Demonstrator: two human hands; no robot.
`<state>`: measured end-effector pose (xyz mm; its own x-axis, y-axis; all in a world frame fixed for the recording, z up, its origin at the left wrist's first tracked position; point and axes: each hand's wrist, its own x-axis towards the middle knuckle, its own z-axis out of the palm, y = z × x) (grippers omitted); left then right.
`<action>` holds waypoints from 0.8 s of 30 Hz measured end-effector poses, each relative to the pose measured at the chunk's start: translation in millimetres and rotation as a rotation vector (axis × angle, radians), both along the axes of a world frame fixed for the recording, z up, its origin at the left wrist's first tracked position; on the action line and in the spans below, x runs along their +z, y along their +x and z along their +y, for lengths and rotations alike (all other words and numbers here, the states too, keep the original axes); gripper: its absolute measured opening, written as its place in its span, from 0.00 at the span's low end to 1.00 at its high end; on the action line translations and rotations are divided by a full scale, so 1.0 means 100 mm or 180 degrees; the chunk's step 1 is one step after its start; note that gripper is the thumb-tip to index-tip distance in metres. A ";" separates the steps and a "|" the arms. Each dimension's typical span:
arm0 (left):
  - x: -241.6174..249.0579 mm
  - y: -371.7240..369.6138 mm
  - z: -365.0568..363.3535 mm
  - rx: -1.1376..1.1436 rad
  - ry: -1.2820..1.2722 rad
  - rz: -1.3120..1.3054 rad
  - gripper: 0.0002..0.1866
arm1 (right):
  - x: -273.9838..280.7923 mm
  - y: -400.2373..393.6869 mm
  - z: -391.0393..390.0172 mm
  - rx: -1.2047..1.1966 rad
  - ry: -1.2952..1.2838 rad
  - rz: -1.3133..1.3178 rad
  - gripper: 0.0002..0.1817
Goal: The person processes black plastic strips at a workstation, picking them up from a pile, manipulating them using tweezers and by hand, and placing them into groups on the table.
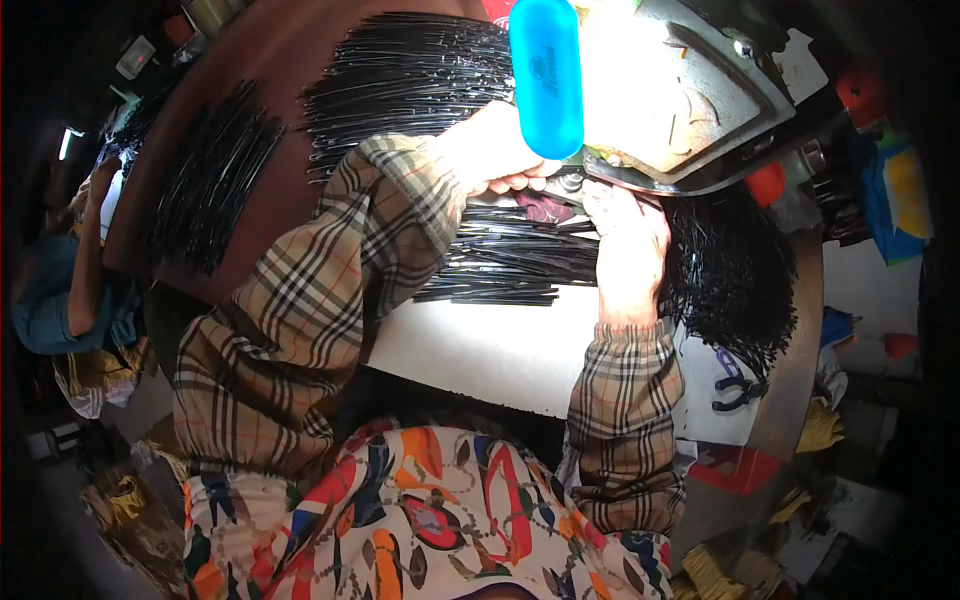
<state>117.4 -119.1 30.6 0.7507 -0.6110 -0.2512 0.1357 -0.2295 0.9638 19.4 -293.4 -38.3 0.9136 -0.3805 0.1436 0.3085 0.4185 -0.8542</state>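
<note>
My left hand (498, 150) is at the front of a metal machine (690, 110), its fingers curled and partly hidden behind a blue oblong cover (547, 80). My right hand (630, 240) is raised to the same spot, fingertips closed under the machine's edge. What either hand pinches is too small and glare-washed to make out. A dark red cloth (545, 207) shows between the hands. Just below them lies a pile of thin glossy black strips (510, 260) on a white board (470, 345).
More black strips (410, 70) lie behind my left arm, with another bundle (215, 175) farther left. A tangled black bunch (735, 270) hangs at the right, above black-handled pliers (738, 392). Another person (75, 290) sits at far left. A red bin (735, 468) stands low right.
</note>
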 end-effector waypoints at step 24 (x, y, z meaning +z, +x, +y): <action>0.08 -0.79 0.57 0.0464 -0.0914 0.0595 0.09 | 0.28 -1.02 0.29 0.0171 0.0297 0.0838 0.06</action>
<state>38.8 -61.8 38.6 0.7923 -0.5667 -0.2260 0.3268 0.0814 0.9416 -82.5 -264.5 -10.2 0.9340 -0.3308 -0.1345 0.0565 0.5087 -0.8591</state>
